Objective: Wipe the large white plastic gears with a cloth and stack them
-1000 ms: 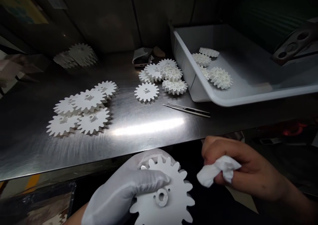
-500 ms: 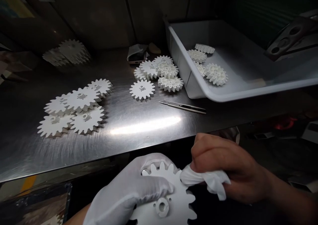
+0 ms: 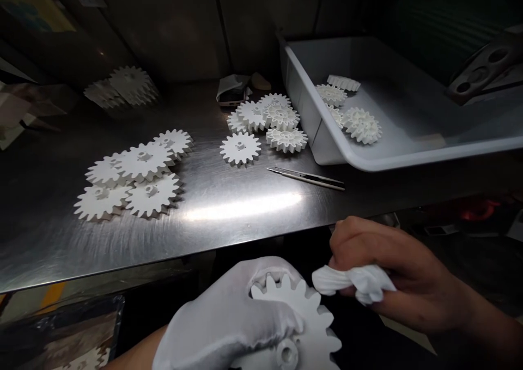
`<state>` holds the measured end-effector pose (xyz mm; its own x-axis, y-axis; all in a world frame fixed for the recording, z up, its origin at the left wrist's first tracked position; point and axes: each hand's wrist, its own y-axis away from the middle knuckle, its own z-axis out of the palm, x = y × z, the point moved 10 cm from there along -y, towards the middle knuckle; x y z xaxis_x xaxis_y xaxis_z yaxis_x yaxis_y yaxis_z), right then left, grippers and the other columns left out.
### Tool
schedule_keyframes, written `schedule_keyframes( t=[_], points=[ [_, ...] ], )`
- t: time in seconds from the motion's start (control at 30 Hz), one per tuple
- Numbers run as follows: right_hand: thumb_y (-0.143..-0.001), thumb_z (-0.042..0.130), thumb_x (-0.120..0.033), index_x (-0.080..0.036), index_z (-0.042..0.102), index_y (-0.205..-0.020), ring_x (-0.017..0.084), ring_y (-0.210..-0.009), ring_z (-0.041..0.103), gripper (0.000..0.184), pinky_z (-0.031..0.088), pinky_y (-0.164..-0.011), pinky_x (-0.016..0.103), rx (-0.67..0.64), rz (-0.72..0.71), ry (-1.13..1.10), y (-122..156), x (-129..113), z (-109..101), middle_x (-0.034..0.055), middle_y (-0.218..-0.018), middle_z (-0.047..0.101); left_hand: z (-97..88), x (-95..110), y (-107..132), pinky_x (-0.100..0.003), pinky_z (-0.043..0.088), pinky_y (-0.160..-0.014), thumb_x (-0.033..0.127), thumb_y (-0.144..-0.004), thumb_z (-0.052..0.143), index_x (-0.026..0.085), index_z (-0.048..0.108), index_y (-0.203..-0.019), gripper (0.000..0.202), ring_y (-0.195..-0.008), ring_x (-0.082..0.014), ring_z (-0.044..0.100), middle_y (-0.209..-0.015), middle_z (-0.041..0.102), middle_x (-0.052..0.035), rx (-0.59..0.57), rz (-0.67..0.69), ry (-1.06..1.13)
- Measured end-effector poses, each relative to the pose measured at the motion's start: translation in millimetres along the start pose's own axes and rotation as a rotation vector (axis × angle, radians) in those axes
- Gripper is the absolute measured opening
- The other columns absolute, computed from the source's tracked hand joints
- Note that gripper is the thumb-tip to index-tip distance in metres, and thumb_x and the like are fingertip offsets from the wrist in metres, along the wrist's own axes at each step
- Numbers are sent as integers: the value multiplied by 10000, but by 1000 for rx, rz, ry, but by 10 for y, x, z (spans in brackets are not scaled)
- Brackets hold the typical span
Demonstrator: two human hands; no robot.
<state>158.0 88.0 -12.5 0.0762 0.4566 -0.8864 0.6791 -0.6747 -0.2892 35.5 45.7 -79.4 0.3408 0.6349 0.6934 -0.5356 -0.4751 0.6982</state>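
One gear in hand, looks mid-work; several batches around it

White gear (image 3: 316, 332) is held just off the near side of the bench (image 3: 212, 239), low in view, hub facing up, lower part cut off by the frame. Left hand (image 3: 241, 315), gloved, is curled firmly around it: thumb across the face beside the hub, fingers behind the rim. Right hand (image 3: 412, 277), bare, is nearly closed, pinching a crumpled white cloth (image 3: 370, 285). Cloth tip is just beside the teeth; contact unclear.

Judging by grip and cloth, this gear isn't finished. Which teeth are done can't be told; no visible mark separates them.

Outward: knife (image 3: 306, 179) lies on the bench, not in use. Single gear (image 3: 240, 147) lies flat beyond it, to the left, next to an overlapping cluster (image 3: 253, 115) by the tray wall. Tray (image 3: 314, 105), far right, holds a few gears (image 3: 363, 125) near its left wall. Left side: overlapping group (image 3: 145, 160), flat, hubs up; farther back, neat stacks (image 3: 133, 84) in shadow.

Stacks look like the most settled batch, tray and cluster looser; finished versus waiting can't be confirmed. Total left: no count possible.
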Motion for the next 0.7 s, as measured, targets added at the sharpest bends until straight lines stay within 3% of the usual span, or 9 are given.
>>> schedule_keyframes(
  t=[0.13, 0.23, 0.3, 0.33, 0.4, 0.57, 0.7],
  points=[
    [-801, 608, -82, -126, 616, -998, 145, -776, 571, 202, 481, -691, 270, 8, -69, -167, -102, -88, 102, 59, -848, 583, 97, 28, -51, -222, 351, -587, 312, -744, 669, 151, 578, -916, 253, -683, -128, 430, -754, 487, 20, -74, -19, 15],
    [-861, 575, -163, -95, 629, -1005, 160, -792, 570, 168, 479, -729, 293, -51, -189, -178, -160, -222, 216, 81, -838, 600, 172, 126, -106, -210, 317, -548, 282, -762, 656, 144, 534, -703, 194, -672, -115, 378, -692, 425, 25, -148, 154, 26],
    [-881, 577, -221, -107, 631, -1007, 157, -789, 571, 178, 478, -728, 286, -62, -220, -211, -168, -252, 236, 77, -848, 602, 176, 146, -114, -207, 337, -564, 252, -761, 656, 142, 540, -703, 170, -697, -120, 398, -709, 451, 18, -175, 237, 120],
    [-876, 584, -223, -122, 625, -1015, 152, -794, 573, 176, 481, -724, 276, -52, -206, -230, -165, -235, 223, 72, -868, 595, 160, 125, -116, -213, 366, -596, 238, -754, 664, 142, 572, -775, 135, -730, -129, 430, -753, 491, 11, -175, 239, 181],
    [-852, 607, -208, -164, 610, -1038, 142, -806, 579, 191, 487, -710, 248, -23, -133, -257, -142, -155, 183, 56, -910, 572, 102, 80, -116, -249, 420, -688, 227, -720, 701, 150, 612, -936, 245, -812, -162, 490, -851, 558, -3, -142, 226, 240],
    [-812, 677, -244, -247, 608, -1024, 116, -731, 574, 223, 489, -660, 205, 0, 38, -280, -22, 7, 152, 11, -853, 553, 90, 121, -71, -284, 417, -892, 238, -686, 735, 183, 685, -796, 133, -903, -195, 545, -869, 637, 20, -157, 293, 126],
    [-782, 714, -248, -256, 613, -1001, 112, -710, 568, 242, 480, -625, 192, 57, 68, -329, 22, 46, 131, 11, -850, 562, 94, 143, -15, -301, 428, -936, 216, -757, 698, 198, 692, -1003, 247, -1025, -205, 563, -1062, 654, 2, -185, 315, 132]
  ],
)
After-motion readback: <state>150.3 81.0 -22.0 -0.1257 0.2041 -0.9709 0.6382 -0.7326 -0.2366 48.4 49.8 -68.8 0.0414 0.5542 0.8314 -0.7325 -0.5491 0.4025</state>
